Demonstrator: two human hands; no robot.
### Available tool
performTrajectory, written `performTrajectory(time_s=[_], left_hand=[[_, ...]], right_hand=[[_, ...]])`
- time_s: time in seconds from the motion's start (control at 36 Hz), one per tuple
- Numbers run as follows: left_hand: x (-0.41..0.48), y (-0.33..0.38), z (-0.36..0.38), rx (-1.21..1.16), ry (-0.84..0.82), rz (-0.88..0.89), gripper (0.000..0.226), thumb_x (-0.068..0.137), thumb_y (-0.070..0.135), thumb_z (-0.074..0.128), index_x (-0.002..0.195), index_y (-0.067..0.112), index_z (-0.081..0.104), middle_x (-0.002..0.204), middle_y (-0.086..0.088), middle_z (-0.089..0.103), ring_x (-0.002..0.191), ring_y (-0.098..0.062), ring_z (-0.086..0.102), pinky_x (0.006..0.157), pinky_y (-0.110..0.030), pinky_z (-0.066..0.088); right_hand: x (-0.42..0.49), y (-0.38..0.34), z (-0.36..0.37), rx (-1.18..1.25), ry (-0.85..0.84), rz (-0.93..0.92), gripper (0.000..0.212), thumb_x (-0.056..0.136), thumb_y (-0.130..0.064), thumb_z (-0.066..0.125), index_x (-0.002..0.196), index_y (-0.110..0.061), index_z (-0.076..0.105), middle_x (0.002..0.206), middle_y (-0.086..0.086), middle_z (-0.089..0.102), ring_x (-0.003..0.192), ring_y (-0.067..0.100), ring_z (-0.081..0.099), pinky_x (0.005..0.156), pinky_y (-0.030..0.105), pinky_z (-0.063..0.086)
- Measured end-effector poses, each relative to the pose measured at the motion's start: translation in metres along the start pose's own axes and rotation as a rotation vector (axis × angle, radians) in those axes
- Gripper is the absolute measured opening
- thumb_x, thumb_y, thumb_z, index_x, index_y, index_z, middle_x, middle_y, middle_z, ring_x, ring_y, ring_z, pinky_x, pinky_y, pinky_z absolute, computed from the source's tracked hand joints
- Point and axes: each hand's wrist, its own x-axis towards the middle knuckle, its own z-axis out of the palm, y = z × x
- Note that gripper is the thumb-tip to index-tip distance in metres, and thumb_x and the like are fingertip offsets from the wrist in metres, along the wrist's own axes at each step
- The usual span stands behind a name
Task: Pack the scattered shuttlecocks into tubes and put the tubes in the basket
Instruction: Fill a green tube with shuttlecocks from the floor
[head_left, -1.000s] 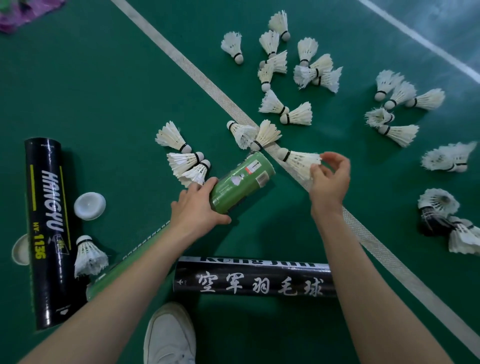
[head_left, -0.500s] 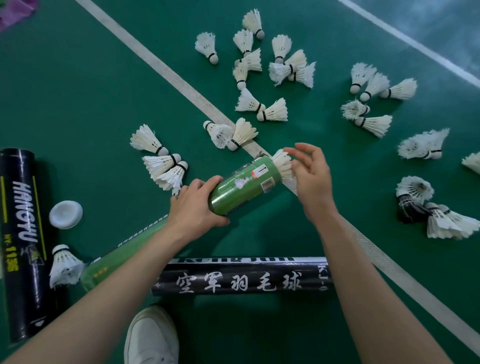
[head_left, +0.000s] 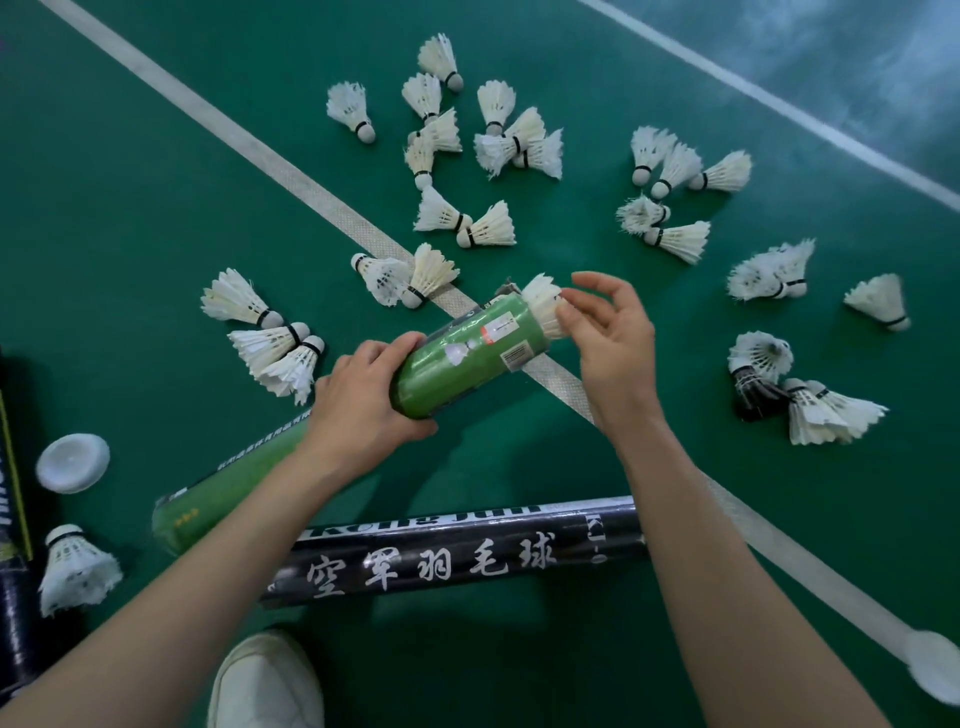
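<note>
My left hand (head_left: 363, 410) has its grip wrapped around the middle of the green tube (head_left: 462, 358), which slants up and to the right above the green floor (head_left: 130, 208). A shuttlecock (head_left: 543, 306) sits in the tube's open mouth, cork end in, feathers sticking out. My right hand (head_left: 613, 343) is at those feathers, its grip loose and part open, with fingertips (head_left: 563, 312) touching the skirt.

Many more shuttlecocks (head_left: 488, 145) lie scattered over the floor beyond the tube, on both sides of the white court line (head_left: 291, 171). Three lie just left of my left hand, another near the left edge. A black tube with white characters (head_left: 452, 561) lies flat beneath my forearms, and a second black tube (head_left: 13, 519) runs along the left edge. A white cap (head_left: 72, 462) lies beside it. My white shoe (head_left: 265, 680) shows at the bottom.
</note>
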Motion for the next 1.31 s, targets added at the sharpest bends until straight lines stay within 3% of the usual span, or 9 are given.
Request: performTrajectory(time_s=[0.17,0.25,0.33,0.5,0.67,0.81,0.89,1.08,1.31], left_hand=[[0.004,0.013,0.004,0.074,-0.028,0.014,0.093,0.067,0.044,0.082,0.145,0.037,0.031,0.128,0.002,0.046,0.118,-0.023,0.041,0.098,-0.04,0.034],[0.006,0.011,0.003,0.098,0.006,0.008,0.093,0.066,0.043,0.082,0.144,0.037,0.032,0.127,0.002,0.048,0.116,-0.023,0.043,0.098,-0.04,0.035],[0.01,0.006,-0.001,0.121,0.041,-0.011,0.092,0.065,0.041,0.082,0.143,0.037,0.034,0.126,0.001,0.049,0.114,-0.023,0.045,0.098,-0.04,0.035],[0.017,-0.013,-0.003,0.151,0.022,-0.121,0.091,0.065,0.043,0.081,0.143,0.037,0.034,0.125,0.0,0.049,0.114,-0.024,0.044,0.098,-0.041,0.038],[0.03,-0.042,0.001,0.1,0.014,-0.315,0.09,0.064,0.05,0.079,0.14,0.035,0.034,0.121,-0.003,0.048,0.114,-0.03,0.046,0.094,-0.048,0.043],[0.04,-0.061,-0.005,0.048,0.017,-0.395,0.094,0.066,0.05,0.078,0.144,0.03,0.03,0.13,-0.004,0.047,0.121,-0.031,0.044,0.096,-0.047,0.042],[0.047,-0.066,-0.009,0.058,0.001,-0.406,0.094,0.065,0.051,0.078,0.144,0.032,0.03,0.129,-0.004,0.047,0.12,-0.031,0.044,0.097,-0.048,0.041],[0.055,-0.063,-0.008,0.048,-0.002,-0.39,0.094,0.063,0.051,0.078,0.142,0.034,0.031,0.134,-0.006,0.044,0.121,-0.032,0.042,0.1,-0.05,0.04],[0.047,-0.038,0.002,0.111,-0.032,-0.337,0.092,0.068,0.048,0.078,0.144,0.034,0.028,0.128,-0.006,0.043,0.121,-0.031,0.04,0.099,-0.047,0.035]], right_hand=[[-0.002,0.004,0.0,-0.067,-0.085,0.047,0.024,0.096,-0.003,0.051,0.113,-0.018,0.056,0.101,0.009,0.07,0.097,0.02,0.066,0.093,0.041,0.053],[-0.002,0.004,0.004,-0.07,-0.116,0.105,0.028,0.103,-0.023,0.04,0.128,-0.019,0.05,0.102,0.007,0.07,0.096,0.017,0.065,0.093,0.035,0.051],[-0.002,0.006,0.015,-0.185,-0.184,0.121,0.045,0.102,-0.043,0.031,0.142,-0.024,0.036,0.129,0.004,0.059,0.12,0.013,0.053,0.103,0.028,0.039],[0.019,0.014,0.044,-0.281,-0.384,0.232,0.056,0.101,-0.049,0.022,0.151,-0.025,0.019,0.155,-0.011,0.025,0.142,0.005,0.022,0.11,0.021,0.014],[0.06,0.035,0.087,-0.355,-0.269,0.245,0.037,0.103,-0.037,0.032,0.133,-0.021,0.047,0.13,-0.002,0.051,0.118,0.013,0.047,0.101,0.029,0.035],[0.102,0.051,0.116,-0.561,-0.295,0.259,0.052,0.098,-0.003,0.029,0.145,-0.023,0.034,0.149,0.0,0.036,0.121,0.018,0.046,0.082,0.025,0.037],[0.118,0.06,0.127,-0.647,-0.329,0.281,0.058,0.097,-0.002,0.028,0.149,-0.028,0.027,0.148,0.003,0.037,0.112,0.024,0.055,0.064,0.023,0.044],[0.115,0.079,0.121,-0.955,-0.375,0.189,0.032,0.093,-0.021,0.051,0.125,-0.019,0.05,0.113,0.011,0.061,0.098,0.031,0.057,0.087,0.045,0.05],[0.094,0.037,0.058,-0.731,-0.126,0.039,0.02,0.1,-0.018,0.045,0.115,-0.01,0.056,0.107,0.003,0.054,0.089,0.012,0.049,0.077,0.023,0.036]])
